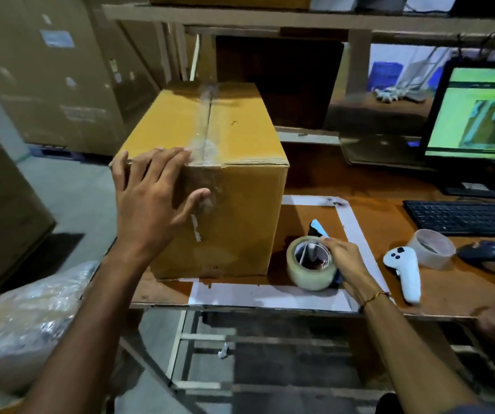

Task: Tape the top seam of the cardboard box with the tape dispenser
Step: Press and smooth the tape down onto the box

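Note:
A closed cardboard box (240,138) stands on the left part of the brown table (389,180). Clear tape (207,115) runs along its top seam and down the near face. My left hand (153,195) lies flat and spread against the box's near top edge, thumb on the taped front. To the right of the box, the tape dispenser (311,265) with a clear tape roll rests on the table. My right hand (343,261) grips it from the right side.
A white controller (404,271), a spare tape roll (432,249) and a dark barcode scanner (491,255) lie to the right. A keyboard (467,218) and a lit monitor (479,115) stand behind. White tape marks a rectangle on the table. Large cartons stand at left.

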The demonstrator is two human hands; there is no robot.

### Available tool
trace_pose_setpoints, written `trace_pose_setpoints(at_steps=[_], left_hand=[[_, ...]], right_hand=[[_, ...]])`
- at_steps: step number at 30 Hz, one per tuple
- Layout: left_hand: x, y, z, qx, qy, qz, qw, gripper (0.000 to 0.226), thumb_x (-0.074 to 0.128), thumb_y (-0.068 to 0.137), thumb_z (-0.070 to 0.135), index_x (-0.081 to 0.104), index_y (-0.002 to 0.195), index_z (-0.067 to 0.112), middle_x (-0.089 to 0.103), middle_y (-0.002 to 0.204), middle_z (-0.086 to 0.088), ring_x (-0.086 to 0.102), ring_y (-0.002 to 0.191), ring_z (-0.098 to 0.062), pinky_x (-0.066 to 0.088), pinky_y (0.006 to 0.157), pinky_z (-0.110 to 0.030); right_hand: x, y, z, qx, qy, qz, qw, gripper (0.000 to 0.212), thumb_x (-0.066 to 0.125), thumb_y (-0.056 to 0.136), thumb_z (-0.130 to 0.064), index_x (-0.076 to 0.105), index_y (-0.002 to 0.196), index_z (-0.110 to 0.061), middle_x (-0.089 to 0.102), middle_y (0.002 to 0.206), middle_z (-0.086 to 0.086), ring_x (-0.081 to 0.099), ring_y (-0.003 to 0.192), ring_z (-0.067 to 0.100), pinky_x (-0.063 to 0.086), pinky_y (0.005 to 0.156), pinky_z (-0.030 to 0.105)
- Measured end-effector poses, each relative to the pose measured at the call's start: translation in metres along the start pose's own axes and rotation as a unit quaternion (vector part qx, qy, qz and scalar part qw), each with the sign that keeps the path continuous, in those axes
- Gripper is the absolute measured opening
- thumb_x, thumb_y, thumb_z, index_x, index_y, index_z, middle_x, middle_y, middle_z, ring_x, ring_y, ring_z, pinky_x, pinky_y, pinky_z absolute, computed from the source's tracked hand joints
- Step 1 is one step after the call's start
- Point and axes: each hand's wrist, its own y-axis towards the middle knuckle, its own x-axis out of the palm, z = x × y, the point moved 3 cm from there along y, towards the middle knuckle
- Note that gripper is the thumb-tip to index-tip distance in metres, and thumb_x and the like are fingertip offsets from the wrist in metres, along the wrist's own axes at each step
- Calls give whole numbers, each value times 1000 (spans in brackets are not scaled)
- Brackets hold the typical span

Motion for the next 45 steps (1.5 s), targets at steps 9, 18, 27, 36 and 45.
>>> trace_pose_setpoints(at_steps=[9,18,27,36,45], left_hand=[[4,1,6,-20,0,8,1000,70,41,90,69,46,142,22,51,145,-5,36,141,-27,7,122,-53],[3,-2,6,4,14,-6,1000,69,47,90,65,43,144,23,49,145,-2,36,138,-26,15,119,-55],[-19,8,-12,79,2,-51,996,56,46,94,60,46,142,31,53,144,6,44,127,-21,28,94,-41],[-6,20,-13,34,31,-26,999,61,21,96,66,54,131,29,58,133,0,48,120,-26,32,92,-45],[-3,20,-21,57,43,-27,997,68,34,88,77,52,131,28,57,134,-1,47,120,-28,34,89,-44]], right_hand=[[-6,8,-12,-130,-201,40,970,23,61,98,-23,75,109,-8,73,109,13,64,100,28,47,82,33],[12,-61,-100,-314,-96,75,942,23,59,100,-27,69,118,-16,64,116,-1,60,103,5,54,83,19],[68,-142,-155,-470,-176,58,863,48,58,95,-46,59,135,-20,55,138,1,48,127,15,44,95,18],[128,-136,-182,-523,-374,129,755,54,46,97,-60,62,127,-18,60,133,5,51,126,25,37,109,53],[127,-121,-171,-530,-421,136,723,61,46,94,-65,56,136,-21,55,141,4,43,129,26,36,98,47]])
